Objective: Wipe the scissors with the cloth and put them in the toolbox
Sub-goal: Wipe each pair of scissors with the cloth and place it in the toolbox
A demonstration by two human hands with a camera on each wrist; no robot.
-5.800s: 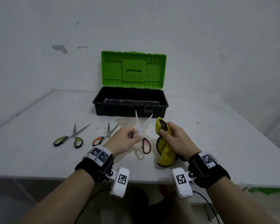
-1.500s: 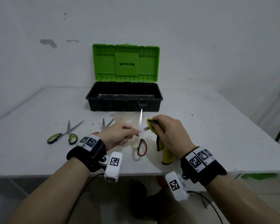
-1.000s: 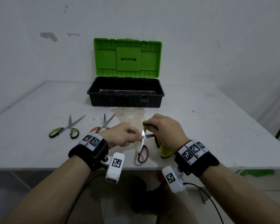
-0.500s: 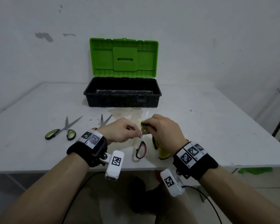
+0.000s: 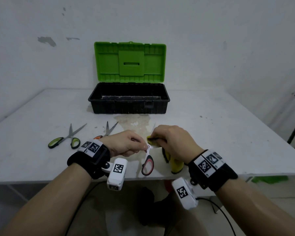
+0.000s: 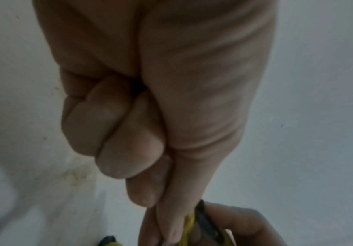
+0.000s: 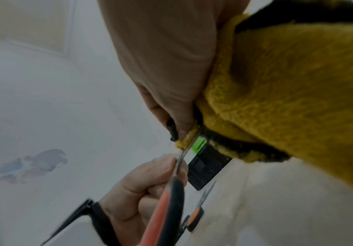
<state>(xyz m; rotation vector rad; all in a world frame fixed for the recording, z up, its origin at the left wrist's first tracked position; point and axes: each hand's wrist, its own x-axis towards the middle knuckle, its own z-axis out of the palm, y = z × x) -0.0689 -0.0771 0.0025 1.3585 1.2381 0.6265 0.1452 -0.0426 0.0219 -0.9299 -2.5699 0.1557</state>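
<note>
My left hand [image 5: 126, 144] pinches the red-handled scissors [image 5: 148, 165] near their pivot, the handle loop hanging toward me over the table's front edge. In the right wrist view that handle [image 7: 163, 214] runs up to the blade [image 7: 185, 152], which disappears into the cloth. My right hand [image 5: 173, 142] grips the yellow cloth [image 5: 176, 165] and pinches it around the blade just right of the pivot; the cloth [image 7: 287, 83] bunches under the palm. A blade tip [image 5: 154, 126] pokes out beyond the right knuckles. The open toolbox [image 5: 129, 106] with its green lid [image 5: 129, 63] stands behind.
Green-handled scissors [image 5: 65, 139] lie on the white table [image 5: 228, 133] at the left. Orange-handled scissors [image 5: 107, 131] lie beside them, partly behind my left wrist. A stain [image 5: 134, 122] marks the table in front of the toolbox. A wall rises behind the box.
My right hand with the cloth has slid along the blade toward the pivot, close to my left fingers. The scissors have tilted from upright to lower, with most of the blade now hidden.
</note>
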